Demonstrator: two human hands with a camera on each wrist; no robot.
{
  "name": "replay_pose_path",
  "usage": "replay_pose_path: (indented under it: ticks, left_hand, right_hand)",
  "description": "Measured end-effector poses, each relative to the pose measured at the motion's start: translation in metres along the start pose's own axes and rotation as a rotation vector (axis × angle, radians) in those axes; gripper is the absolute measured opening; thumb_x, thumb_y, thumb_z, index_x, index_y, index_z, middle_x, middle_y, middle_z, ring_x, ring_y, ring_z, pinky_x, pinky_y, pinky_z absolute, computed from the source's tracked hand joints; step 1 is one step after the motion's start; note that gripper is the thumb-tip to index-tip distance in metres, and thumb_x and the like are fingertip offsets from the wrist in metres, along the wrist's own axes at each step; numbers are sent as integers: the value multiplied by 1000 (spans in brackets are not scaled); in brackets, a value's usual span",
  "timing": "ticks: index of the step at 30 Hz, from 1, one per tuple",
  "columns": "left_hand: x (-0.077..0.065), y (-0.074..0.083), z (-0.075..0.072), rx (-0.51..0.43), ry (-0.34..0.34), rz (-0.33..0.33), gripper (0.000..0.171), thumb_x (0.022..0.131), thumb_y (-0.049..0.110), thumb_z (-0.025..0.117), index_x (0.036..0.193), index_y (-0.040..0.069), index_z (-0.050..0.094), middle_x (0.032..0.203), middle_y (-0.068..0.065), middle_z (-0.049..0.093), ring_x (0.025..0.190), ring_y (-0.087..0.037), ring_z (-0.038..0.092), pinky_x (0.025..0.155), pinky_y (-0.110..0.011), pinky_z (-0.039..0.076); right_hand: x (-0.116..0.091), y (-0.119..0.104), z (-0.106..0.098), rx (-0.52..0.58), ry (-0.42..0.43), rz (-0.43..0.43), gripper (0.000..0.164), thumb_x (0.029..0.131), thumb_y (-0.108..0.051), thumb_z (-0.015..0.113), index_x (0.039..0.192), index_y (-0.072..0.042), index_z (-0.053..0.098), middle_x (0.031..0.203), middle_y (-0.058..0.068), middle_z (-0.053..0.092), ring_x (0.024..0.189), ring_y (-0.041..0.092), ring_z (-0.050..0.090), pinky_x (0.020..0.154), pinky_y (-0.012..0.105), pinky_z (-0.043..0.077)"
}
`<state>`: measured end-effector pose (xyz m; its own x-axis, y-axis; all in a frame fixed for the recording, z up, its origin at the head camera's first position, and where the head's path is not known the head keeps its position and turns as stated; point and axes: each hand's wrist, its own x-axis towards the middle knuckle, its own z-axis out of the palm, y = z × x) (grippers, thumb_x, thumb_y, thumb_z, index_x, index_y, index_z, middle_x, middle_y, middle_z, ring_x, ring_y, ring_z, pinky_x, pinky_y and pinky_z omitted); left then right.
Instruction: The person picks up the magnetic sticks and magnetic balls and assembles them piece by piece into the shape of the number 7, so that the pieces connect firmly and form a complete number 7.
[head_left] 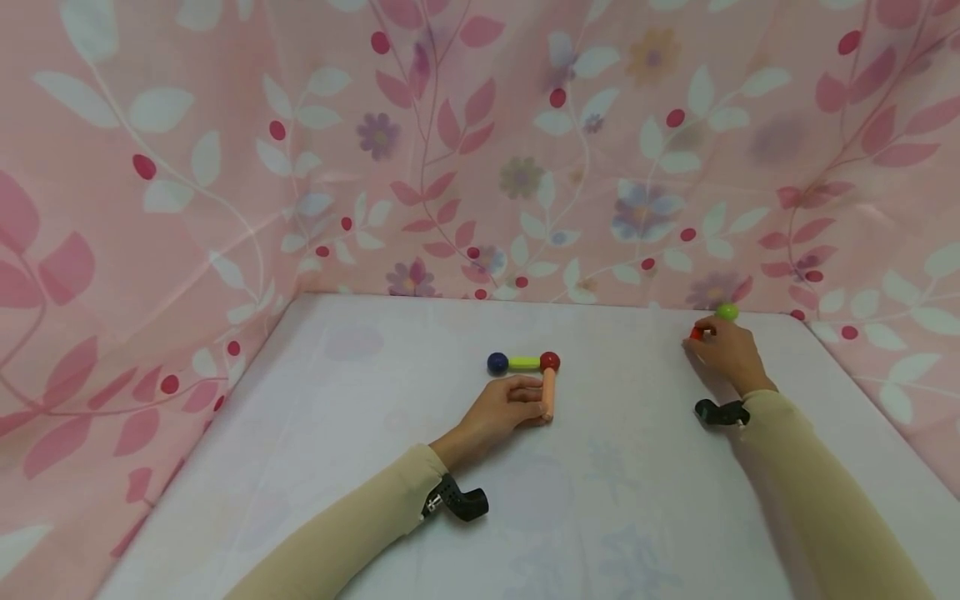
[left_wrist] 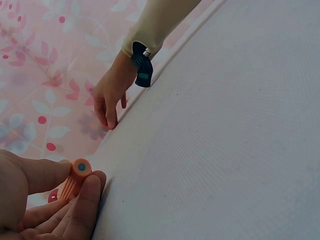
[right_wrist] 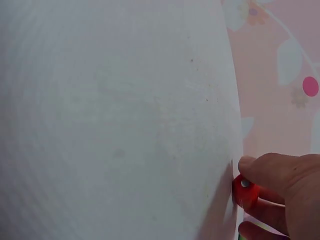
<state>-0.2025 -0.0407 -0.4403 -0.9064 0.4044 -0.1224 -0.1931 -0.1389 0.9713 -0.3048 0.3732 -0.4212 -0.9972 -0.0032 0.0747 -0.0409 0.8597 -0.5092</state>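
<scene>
Overall, floral cloth (head_left: 480,150): hangs behind the red ball (head_left: 550,362) and to both sides of it.
Table (head_left: 622,467): white-covered, carrying the red ball.
Both hands: the step in hand looks like steadying one part while taking hold of another, away from the red ball.
Left hand (head_left: 504,410): on the person's side of the red ball, slightly left; thumb and fingers pinch the orange stick (head_left: 549,390).
Right hand (head_left: 729,352): well apart to the right of the red ball; thumb and fingers grip a red piece (head_left: 697,333).
Orange stick: touches the red ball and runs from it toward the person; a grey disc (left_wrist: 82,167), perhaps a magnet, faces out at its free end. The next move likely calls for a light, steady left pinch, so this joint does not twist loose.
Yellow-green stick (head_left: 524,363): lies left of the red ball, touching it.
Blue ball (head_left: 497,362): farther left of the red ball, at that stick's other end.
Green ball (head_left: 727,312): right of the red ball and farther back, just beside the right hand; whether it touches the red piece cannot be told.
Red piece: right of the red ball, partly hidden by fingers, a silvery spot (right_wrist: 245,183) showing. Moving it probably calls for a firm pinch and a clear lift.
</scene>
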Motion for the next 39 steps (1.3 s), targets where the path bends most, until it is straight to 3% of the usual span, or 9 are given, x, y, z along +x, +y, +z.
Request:
replay_pose_path:
  ticks: [11,29,39]
  left_hand:
    - [2,-1,-1,-1,2,-5,41,98,-7,66,138,-9,56,119,-18,69,101,-28,71,91,-37,58]
    - [1,2,1,10,6,-12,40,98,-7,67,136,-8,57,118,-17,69,100,-26,71,90,-37,58]
    - [0,3,1,11,10,-11,40,98,-7,67,137,-8,57,119,-17,69,99,-26,72,90,-37,58]
  right_hand:
    - [1,1,1,35,-11,41,53,97,-20,66,139,9,52,132,37,53,118,54,47,102,71,40]
    - [3,5,2,19,3,29,61,97,-26,70,137,15,49,120,34,56,107,49,50,98,66,44]
    - [2,1,-1,60,-11,54,65,94,-25,75,135,17,49,125,37,55,114,52,50,101,66,43]
